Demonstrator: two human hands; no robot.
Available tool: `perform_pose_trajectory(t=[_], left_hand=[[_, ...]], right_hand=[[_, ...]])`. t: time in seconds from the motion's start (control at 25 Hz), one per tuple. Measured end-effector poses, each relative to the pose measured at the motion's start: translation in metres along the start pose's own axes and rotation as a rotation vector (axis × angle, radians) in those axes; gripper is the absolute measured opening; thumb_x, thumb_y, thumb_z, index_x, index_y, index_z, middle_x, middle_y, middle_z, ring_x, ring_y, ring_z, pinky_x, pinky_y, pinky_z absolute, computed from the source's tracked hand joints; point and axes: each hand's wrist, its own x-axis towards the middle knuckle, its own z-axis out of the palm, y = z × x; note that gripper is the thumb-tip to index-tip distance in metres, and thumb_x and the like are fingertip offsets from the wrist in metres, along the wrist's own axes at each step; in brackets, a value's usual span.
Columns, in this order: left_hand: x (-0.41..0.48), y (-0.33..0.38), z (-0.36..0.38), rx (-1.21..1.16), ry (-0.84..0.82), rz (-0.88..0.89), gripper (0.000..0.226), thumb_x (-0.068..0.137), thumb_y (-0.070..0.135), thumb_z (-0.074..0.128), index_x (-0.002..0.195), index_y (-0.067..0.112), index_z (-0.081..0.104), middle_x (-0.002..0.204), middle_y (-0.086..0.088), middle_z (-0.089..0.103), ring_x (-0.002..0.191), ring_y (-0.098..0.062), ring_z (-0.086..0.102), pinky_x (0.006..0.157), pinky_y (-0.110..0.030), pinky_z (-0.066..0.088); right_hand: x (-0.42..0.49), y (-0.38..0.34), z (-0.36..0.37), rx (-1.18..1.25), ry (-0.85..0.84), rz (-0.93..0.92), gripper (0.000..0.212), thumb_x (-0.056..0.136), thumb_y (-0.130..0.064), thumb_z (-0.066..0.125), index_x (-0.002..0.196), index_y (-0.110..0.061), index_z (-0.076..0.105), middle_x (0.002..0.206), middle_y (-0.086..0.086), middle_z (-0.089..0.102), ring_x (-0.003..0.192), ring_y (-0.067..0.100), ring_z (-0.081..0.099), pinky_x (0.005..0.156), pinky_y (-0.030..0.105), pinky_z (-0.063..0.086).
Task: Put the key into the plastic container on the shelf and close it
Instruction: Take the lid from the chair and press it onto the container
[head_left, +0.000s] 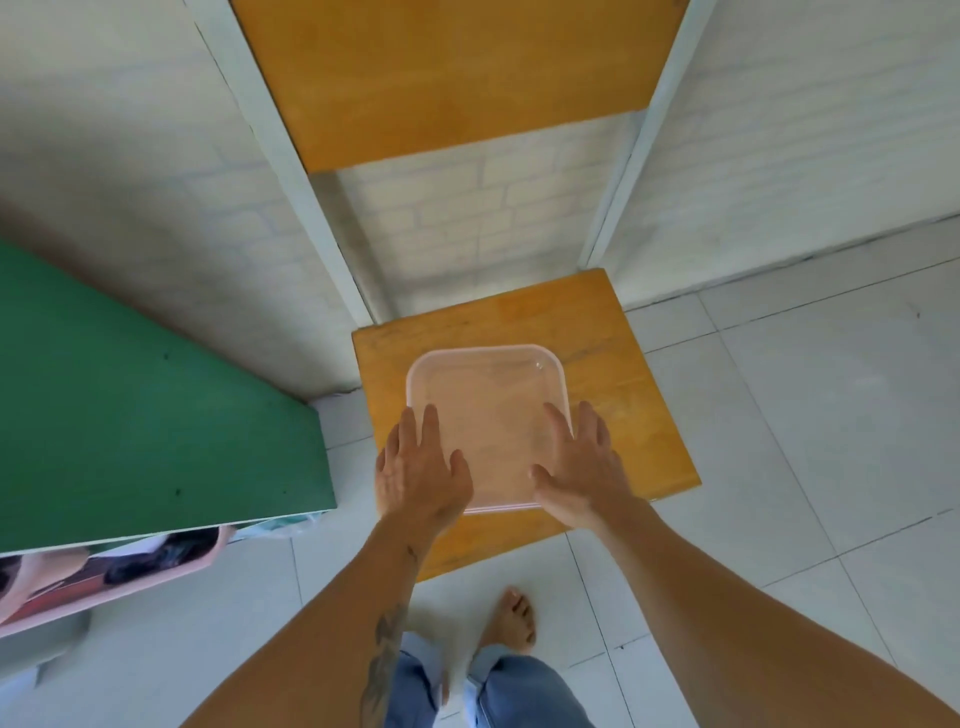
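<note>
A square, translucent pink plastic container (488, 410) with its lid on sits on the lower wooden shelf (618, 364). My left hand (418, 467) lies flat on the lid's near left corner, fingers spread. My right hand (582, 465) lies flat on the near right corner, fingers spread too. Both palms press down on the lid. No key shows anywhere; the cloudy lid hides the inside.
An upper wooden shelf (457, 73) hangs above between white metal uprights (291, 171). A green board (130, 410) stands to the left, with a pink-edged item (114, 577) under it. White floor tiles (805, 441) and my bare foot (511, 618) are below.
</note>
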Motion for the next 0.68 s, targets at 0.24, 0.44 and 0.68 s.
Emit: perform_pose_trajectory(t=[0.24,0.44,0.68], left_hand=[[0.012,0.008,0.018,-0.092,0.037,-0.08,0.062,0.09,0.039,0.043,0.147,0.026,0.025,0.161,-0.013,0.009,0.137,-0.036,0.023,0.108,-0.051,0.037],[-0.002,0.011,0.003,-0.173,0.095,-0.055,0.058,0.087,0.03,0.05,0.144,0.022,0.04,0.154,-0.013,0.027,0.132,-0.037,0.029,0.107,-0.05,0.036],[-0.046,0.03,-0.078,-0.303,0.362,0.028,0.048,0.082,0.018,0.06,0.13,0.017,0.059,0.131,-0.014,0.051,0.115,-0.035,0.044,0.096,-0.051,0.046]], right_hand=[[0.015,-0.008,0.022,0.161,0.039,-0.014,0.076,0.083,-0.038,0.062,0.144,-0.032,0.018,0.156,0.016,0.007,0.141,0.041,0.02,0.104,0.057,0.042],[-0.003,-0.016,0.006,0.144,0.061,0.036,0.066,0.085,-0.045,0.056,0.143,-0.032,0.026,0.152,0.017,0.014,0.131,0.041,0.028,0.102,0.053,0.041],[-0.058,-0.046,-0.069,0.011,0.259,0.077,0.055,0.088,-0.045,0.048,0.141,-0.032,0.038,0.142,0.019,0.031,0.119,0.038,0.04,0.096,0.048,0.039]])
